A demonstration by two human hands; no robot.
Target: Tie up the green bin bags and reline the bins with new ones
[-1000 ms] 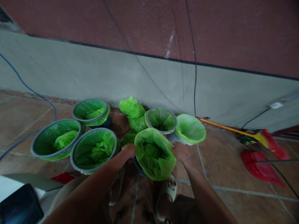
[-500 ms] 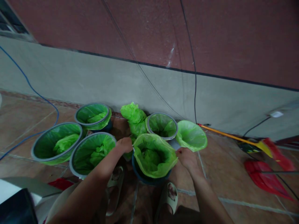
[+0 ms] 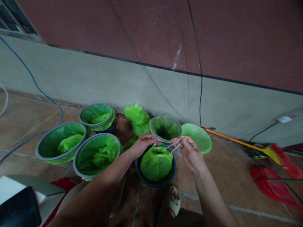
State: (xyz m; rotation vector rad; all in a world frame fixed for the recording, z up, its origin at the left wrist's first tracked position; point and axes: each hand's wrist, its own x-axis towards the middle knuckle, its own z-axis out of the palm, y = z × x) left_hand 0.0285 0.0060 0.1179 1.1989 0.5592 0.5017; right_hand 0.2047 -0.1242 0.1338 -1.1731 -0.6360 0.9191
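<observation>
A green trash bag [image 3: 156, 165] sits inside a dark blue bin [image 3: 143, 182] between my feet, its mouth gathered nearly closed. White drawstrings [image 3: 175, 145] run up from the bag's mouth to both hands. My left hand [image 3: 147, 142] pinches one drawstring loop at the bag's left side. My right hand [image 3: 190, 151] grips the other loop, fingers curled, at the right side. Just beyond my hands stands a bin with a grey rim and green liner [image 3: 165, 127]. To its right is another open green bag [image 3: 196, 135], its rim spread wide.
Three green-lined bins [image 3: 97, 156] stand at the left. A tied green bag [image 3: 137, 115] leans by the wall. A yellow-and-red broom [image 3: 233, 136] and a red dustpan [image 3: 270, 183] lie at the right. A blue hose [image 3: 35, 83] crosses the floor at the left.
The bag's wide-open mouth has been drawn in and its top has sunk into the bin. My hands have come closer together and now hold drawstrings instead of the bag's edge.
</observation>
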